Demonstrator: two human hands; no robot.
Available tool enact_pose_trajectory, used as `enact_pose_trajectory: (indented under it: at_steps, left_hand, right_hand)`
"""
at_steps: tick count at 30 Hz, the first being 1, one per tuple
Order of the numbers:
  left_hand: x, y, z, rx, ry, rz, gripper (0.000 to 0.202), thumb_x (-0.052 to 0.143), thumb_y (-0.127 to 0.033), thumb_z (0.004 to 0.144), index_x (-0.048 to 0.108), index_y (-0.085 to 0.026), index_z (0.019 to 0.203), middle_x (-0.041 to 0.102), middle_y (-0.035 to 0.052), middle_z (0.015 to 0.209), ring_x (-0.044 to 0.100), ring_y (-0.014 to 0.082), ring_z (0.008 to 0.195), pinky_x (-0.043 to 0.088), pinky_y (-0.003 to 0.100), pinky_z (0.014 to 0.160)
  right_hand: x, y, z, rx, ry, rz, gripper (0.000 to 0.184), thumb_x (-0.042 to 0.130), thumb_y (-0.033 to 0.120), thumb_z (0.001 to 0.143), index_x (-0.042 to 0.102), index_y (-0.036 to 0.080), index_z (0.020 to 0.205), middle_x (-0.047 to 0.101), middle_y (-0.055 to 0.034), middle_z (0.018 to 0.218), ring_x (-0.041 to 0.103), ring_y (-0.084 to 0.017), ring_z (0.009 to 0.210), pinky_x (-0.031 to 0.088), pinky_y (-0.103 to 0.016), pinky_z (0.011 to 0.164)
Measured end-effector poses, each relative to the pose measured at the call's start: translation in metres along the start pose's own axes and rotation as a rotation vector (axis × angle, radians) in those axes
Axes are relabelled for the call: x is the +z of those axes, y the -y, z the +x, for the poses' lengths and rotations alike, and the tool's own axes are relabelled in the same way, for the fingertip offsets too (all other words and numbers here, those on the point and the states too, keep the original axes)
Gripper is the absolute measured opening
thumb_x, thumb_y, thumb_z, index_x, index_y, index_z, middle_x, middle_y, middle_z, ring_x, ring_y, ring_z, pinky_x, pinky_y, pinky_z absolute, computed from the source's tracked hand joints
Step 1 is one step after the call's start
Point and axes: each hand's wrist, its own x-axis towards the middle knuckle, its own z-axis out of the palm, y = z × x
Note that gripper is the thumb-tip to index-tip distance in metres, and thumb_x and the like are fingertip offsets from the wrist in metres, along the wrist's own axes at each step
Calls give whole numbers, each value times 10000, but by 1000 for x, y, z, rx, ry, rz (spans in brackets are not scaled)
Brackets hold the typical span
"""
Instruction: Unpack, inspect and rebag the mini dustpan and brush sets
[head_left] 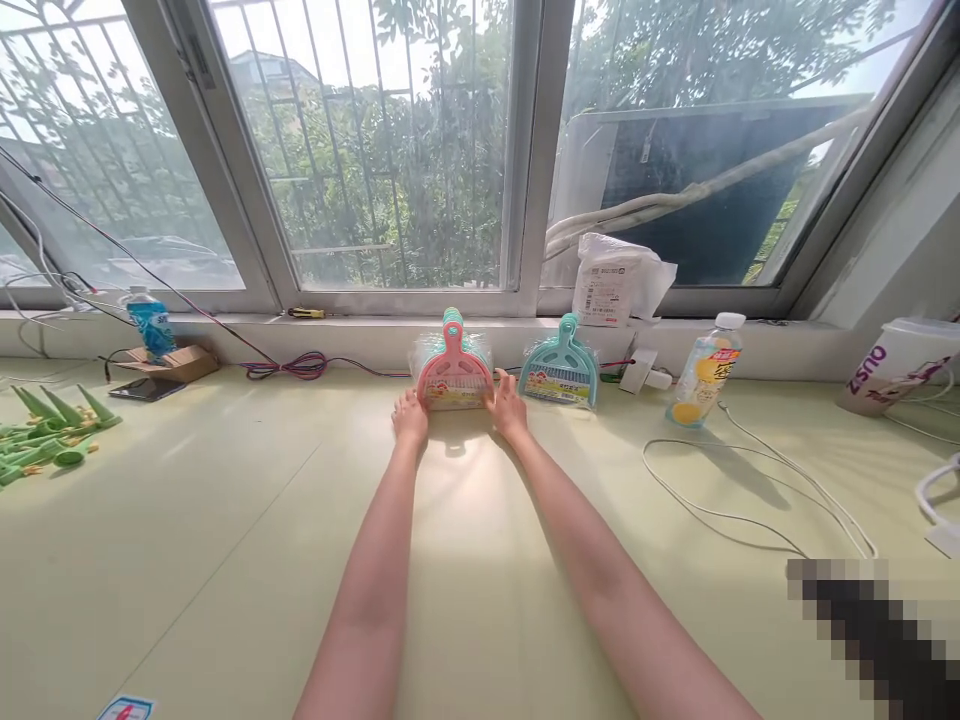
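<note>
1. Bare forearms (pixel 367 600) are nearest the camera and extend across the counter (pixel 240 620) toward its far edge.
2. Location: the pink dustpan (pixel 454 345) stands upright near the middle of the counter's far edge, handle up, with a brush (pixel 455 383) nested in its pan and clear wrap (pixel 484 352) around the set. Teal handles (pixel 451 315) show just above and behind it.
3. Left hand (pixel 410 415): fingers bent around the lower left side of the pink dustpan.
4. Right hand (pixel 508 405): fingers curled at its lower right side. Both hands brace the set between them; how firmly cannot be told.
5. Adjacent item: a teal dustpan (pixel 560 350), also wrapped, stands just beside the right hand, along the same far edge.
6. Weight and stiffness (judgement): the set is probably light, with a rigid plastic shell and softer bristles.
7. Surface (judgement): loose wrap is likely to slip or crinkle under the fingertips. Breakage is unlikely; torn wrap is the greater risk.
8. Recommended hold: grasp both lower sides of the pan, as the hands do, or pinch the narrow handle. Avoid lifting by the wrap alone.
</note>
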Motion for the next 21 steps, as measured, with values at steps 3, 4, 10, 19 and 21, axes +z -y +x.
enact_pose_trajectory:
  at_steps: [3, 4, 10, 19, 21]
  left_hand:
    - [-2, 3, -2, -16, -27, -88, 480, 510, -349, 915, 390, -169, 1343, 502, 197, 1357, 432, 314, 1320, 384, 481, 1034]
    - [-2, 3, -4, -6, -44, -118, 545, 550, -371, 894, 365, -164, 1362, 488, 204, 1367, 429, 317, 1323, 390, 481, 1029]
    - [-13, -5, -17, 227, -408, -192, 552, 487, -426, 923, 338, -171, 1390, 393, 207, 1426, 391, 309, 1349, 380, 483, 1035]
    - [-26, -31, -56, 478, -586, -169, 355, 442, -284, 943, 460, -159, 1275, 391, 214, 1421, 396, 330, 1333, 358, 529, 1038]
    - [-36, -52, -78, 587, -531, -247, 324, 454, -274, 939, 482, -173, 1246, 406, 196, 1397, 412, 302, 1325, 360, 513, 1056]
  right_hand:
    - [-16, -12, 0, 107, -323, 11, 431, 421, 408, 949, 379, 211, 1330, 495, -161, 1317, 469, -286, 1222, 403, -435, 930]
    - [-24, -20, 1, 207, -442, -17, 411, 392, 398, 958, 389, 206, 1322, 473, -174, 1351, 425, -296, 1271, 361, -472, 977]
    - [-78, -103, 8, 824, -480, -111, 440, 524, 314, 886, 463, 141, 1286, 516, -238, 1333, 436, -346, 1267, 324, -499, 964]
    - [-111, -126, -7, 740, -306, -89, 130, 480, 200, 884, 587, 176, 954, 654, -152, 1100, 587, -281, 1088, 391, -385, 845]
    - [-117, -121, -15, 759, -374, -43, 193, 387, 170, 912, 541, 170, 1028, 644, -163, 1105, 610, -270, 1033, 405, -362, 806]
